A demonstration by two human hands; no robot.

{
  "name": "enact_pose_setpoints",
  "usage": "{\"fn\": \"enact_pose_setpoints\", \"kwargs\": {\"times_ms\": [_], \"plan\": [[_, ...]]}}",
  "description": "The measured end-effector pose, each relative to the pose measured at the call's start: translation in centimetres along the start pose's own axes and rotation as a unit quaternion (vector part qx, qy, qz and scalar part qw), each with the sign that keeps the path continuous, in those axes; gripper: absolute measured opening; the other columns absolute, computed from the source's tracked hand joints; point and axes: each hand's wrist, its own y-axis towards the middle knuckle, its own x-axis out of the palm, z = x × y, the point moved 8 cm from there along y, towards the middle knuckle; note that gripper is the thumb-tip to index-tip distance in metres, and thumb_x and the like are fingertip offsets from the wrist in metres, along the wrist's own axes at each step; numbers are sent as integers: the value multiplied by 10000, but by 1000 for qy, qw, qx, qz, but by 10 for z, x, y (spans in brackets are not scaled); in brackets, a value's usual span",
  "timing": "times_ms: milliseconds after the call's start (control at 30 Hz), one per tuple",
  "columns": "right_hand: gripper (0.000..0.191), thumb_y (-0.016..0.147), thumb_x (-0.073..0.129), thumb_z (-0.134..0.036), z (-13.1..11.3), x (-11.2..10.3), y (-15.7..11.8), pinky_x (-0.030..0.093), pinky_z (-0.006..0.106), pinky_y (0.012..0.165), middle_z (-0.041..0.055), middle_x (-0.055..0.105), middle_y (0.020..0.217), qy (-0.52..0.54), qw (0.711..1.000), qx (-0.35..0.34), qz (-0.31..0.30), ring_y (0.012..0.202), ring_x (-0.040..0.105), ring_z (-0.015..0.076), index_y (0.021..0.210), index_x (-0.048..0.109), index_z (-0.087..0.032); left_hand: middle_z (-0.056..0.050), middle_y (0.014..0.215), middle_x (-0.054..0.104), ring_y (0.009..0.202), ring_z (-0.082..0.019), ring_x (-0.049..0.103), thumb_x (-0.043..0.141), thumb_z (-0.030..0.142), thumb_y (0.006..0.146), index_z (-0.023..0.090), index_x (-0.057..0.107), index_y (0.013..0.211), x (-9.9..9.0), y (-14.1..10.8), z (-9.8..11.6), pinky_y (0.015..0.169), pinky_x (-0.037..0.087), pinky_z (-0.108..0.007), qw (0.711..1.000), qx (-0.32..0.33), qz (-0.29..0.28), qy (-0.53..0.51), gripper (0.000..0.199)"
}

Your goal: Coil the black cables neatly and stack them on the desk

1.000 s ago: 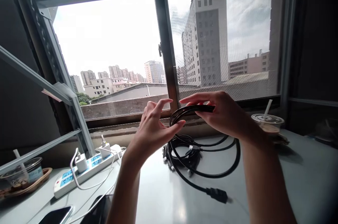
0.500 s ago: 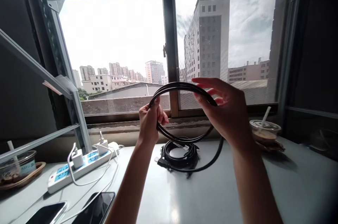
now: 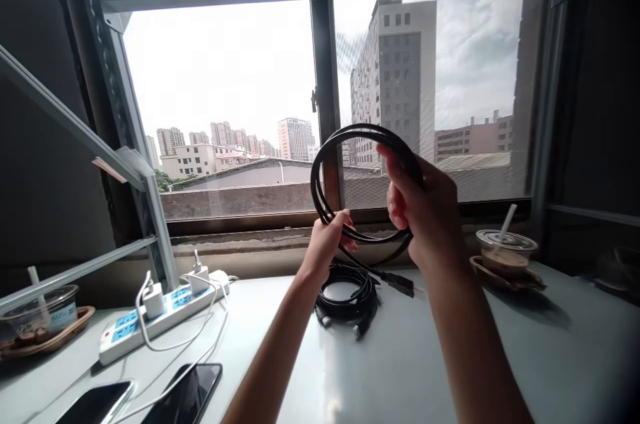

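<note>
A black cable (image 3: 320, 174), wound into a loop of a few turns, is held up in front of the window between both hands. My right hand (image 3: 425, 207) wraps round the loop's right side. At the lower left of the loop, my left hand (image 3: 327, 241) pinches the turns between thumb and fingers. A loose end with a dark plug (image 3: 397, 283) hangs below the loop, above the table. Under it lies a coiled black cable (image 3: 345, 307), its connectors pointing toward me.
A white power strip (image 3: 165, 317) with white chargers and cords stands on the left of the table (image 3: 400, 371). Two phones lie near me, one a dark phone (image 3: 187, 394). Drink cups sit at both sides, the right cup (image 3: 505, 251) in a brown holder.
The loop has risen and been drawn tighter. My right hand has closed round its side, and my left hand has shifted right. The plug end has swung from left to right.
</note>
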Motion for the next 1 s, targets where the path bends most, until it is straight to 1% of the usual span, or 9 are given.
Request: {"fn": "enact_pose_setpoints", "kwargs": {"times_ms": [100,167,300,400,467,567,700,867,1000], "plan": [[351,692,708,-400,0,5,-3,196,163,281,-100,352,355,28,999,30,-18,281,272,24,963,663,-182,53,428,431,357,-60,409,526,361,789,163,481,625,7,0,-6,347,252,-163,999,-14,-28,34,260],[346,672,725,-379,0,11,-6,192,160,281,-109,330,340,49,997,49,-46,273,258,22,950,663,-183,42,422,441,344,-60,398,490,386,805,164,477,638,11,-3,-8,327,213,-157,997,-33,-58,51,278],[304,698,706,-382,-4,19,-10,156,162,282,-104,335,330,26,996,23,-78,265,251,20,918,668,-175,-12,498,551,335,-77,458,437,375,816,145,508,669,16,-10,-13,314,258,-161,983,-72,-126,111,282],[285,719,692,-396,-1,24,-10,159,167,293,-102,327,337,32,994,12,-99,271,256,17,893,670,-172,-41,522,574,334,-97,498,383,427,832,131,514,623,14,-13,-20,324,323,-177,971,-117,-158,138,385],[286,717,697,-392,2,30,-11,159,169,300,-107,314,338,53,991,14,-124,275,250,15,901,671,-174,-37,510,564,373,-129,554,361,441,845,133,516,627,12,-13,-22,390,421,-205,968,-132,-167,129,407],[291,727,688,-381,6,38,-12,156,173,308,-112,305,338,77,984,19,-157,279,231,11,938,676,-181,-16,527,567,500,-171,635,400,374,855,139,529,738,10,-13,-16,536,513,-253,972,-118,-178,93,292],[314,743,661,-364,6,43,-16,160,178,316,-121,261,337,99,980,16,-173,282,202,12,1012,676,-201,-48,638,643,624,-189,665,408,337,865,133,581,880,9,-17,-9,640,528,-297,971,-100,-199,90,267],[250,752,646,-326,7,43,-19,145,187,320,-123,230,329,126,974,-5,-191,285,161,15,976,685,-223,-99,782,708,806,-218,669,336,447,888,148,656,853,13,-26,-7,789,502,-345,940,-107,-291,143,439],[206,780,614,-349,19,36,-12,147,203,343,-114,201,326,159,971,-11,-176,296,145,27,938,685,-236,-78,808,701,817,-191,665,390,357,884,144,636,860,9,-15,-2,821,494,-318,962,-90,-253,59,327]]}}
